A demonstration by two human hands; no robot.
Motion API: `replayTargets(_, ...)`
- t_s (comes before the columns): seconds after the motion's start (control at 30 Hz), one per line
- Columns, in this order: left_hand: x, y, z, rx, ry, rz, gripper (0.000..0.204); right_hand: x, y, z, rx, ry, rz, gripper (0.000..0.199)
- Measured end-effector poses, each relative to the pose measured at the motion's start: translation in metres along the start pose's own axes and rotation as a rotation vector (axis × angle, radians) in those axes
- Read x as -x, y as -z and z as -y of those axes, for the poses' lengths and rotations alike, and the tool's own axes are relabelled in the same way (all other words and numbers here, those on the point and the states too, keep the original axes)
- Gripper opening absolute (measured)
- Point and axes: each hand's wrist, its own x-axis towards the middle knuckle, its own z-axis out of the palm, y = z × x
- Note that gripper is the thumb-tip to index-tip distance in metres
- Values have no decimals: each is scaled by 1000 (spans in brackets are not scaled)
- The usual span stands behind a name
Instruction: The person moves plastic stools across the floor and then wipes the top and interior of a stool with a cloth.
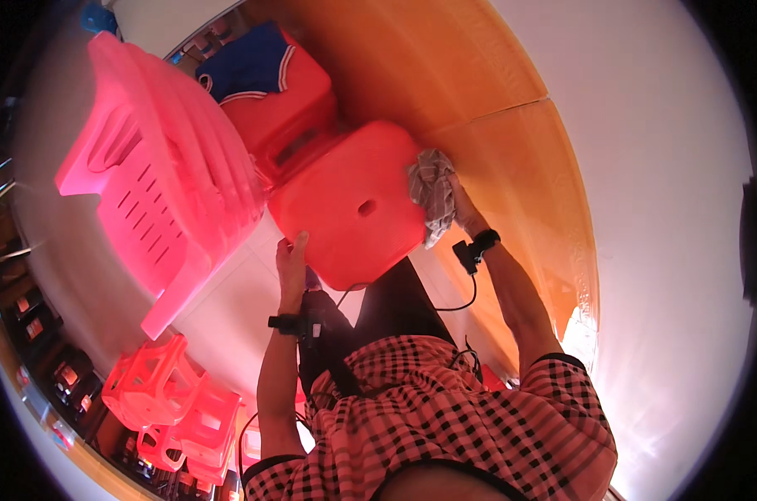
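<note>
A red plastic stool [345, 204], with a small hole in its seat, is in front of my legs. At the seat's near left edge, my left hand [292, 265] is closed on the rim, its fingertips against the red plastic. My right hand [464, 205] presses a crumpled grey checked cloth [433, 190] to the right edge of the seat. Its fingers are closed round the cloth and partly hidden by it. Black bands sit on both wrists, with a cable hanging from the right one.
Pink plastic chairs [149, 209] stand stacked on the left. Behind the stool is another red stool [307, 88] with a dark blue garment [249, 65] on it. An orange-brown wooden panel [512, 159] runs along the right. More red stools [157, 384] are at the lower left.
</note>
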Motion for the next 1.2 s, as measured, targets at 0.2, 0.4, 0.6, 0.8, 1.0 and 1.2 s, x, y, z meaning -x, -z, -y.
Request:
replayTargets(0.2, -28, -6, 28, -59, -72, -54, 61, 7, -15, 23, 28, -61, 50, 68)
replayTargets(0.4, -30, -8, 5, -408, -172, -102, 63, 40, -40, 21, -95, -18, -73, 65)
replayTargets(0.6, -46, 24, 34, -282, -146, -12, 61, 67, -45, -25, -219, 54, -55, 67)
replayTargets(0.8, -4, 9, -13, -242, -108, 132, 54, 102, -17, -56, -239, -26, -187, 67)
replayTargets(1.0, -22, 34, 14, -341, -142, 134, 50, 131, -38, -92, -314, -72, -269, 68)
replayTargets(1.2, -20, 40, 29, -395, -193, 218, 47, 182, -55, -130, -465, 81, -380, 55)
